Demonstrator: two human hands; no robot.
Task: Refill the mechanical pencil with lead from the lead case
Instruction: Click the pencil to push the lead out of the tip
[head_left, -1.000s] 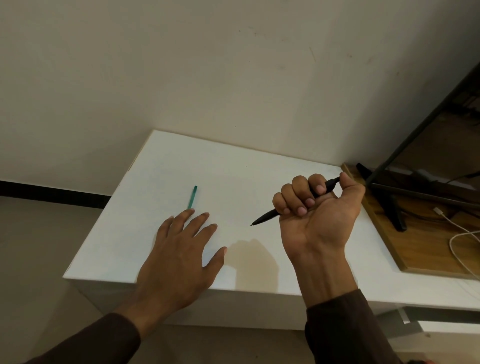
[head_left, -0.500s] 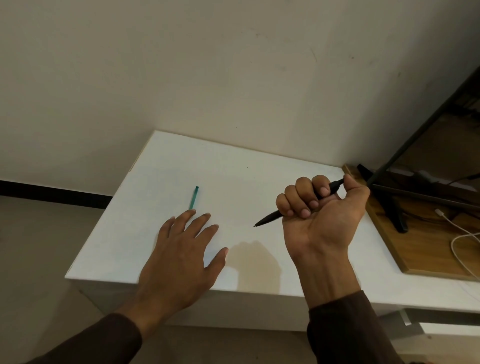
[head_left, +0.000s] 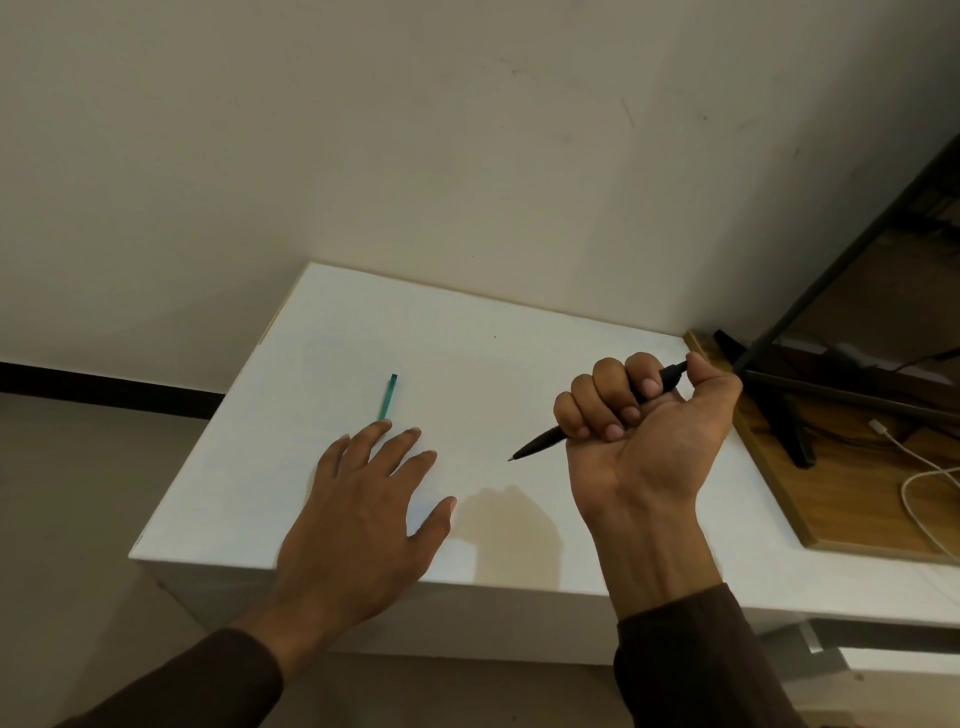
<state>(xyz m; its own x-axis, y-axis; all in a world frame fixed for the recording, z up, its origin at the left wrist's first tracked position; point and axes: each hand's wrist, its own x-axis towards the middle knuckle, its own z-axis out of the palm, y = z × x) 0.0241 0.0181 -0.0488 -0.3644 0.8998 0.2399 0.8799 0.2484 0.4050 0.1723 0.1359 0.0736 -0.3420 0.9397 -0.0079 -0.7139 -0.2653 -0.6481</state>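
A black mechanical pencil (head_left: 540, 445) is gripped in the fist of my right hand (head_left: 644, 431), above the white table (head_left: 493, 332). Its tip points down and left and its cap end sticks out by my thumb. A slim green lead case (head_left: 387, 397) lies flat on the table's left part. My left hand (head_left: 363, 509) hovers flat with its fingers spread, and its fingertips sit just short of the case's near end. I cannot tell whether they touch the case.
A wooden board (head_left: 852, 499) lies on the table's right end, with a black monitor stand (head_left: 779, 410) and a white cable (head_left: 919, 467) on it. A plain wall rises behind. The floor drops away left of the table edge.
My left hand has crept slightly forward toward the green lead case. My right hand has shifted a little with the pencil still in its fist.
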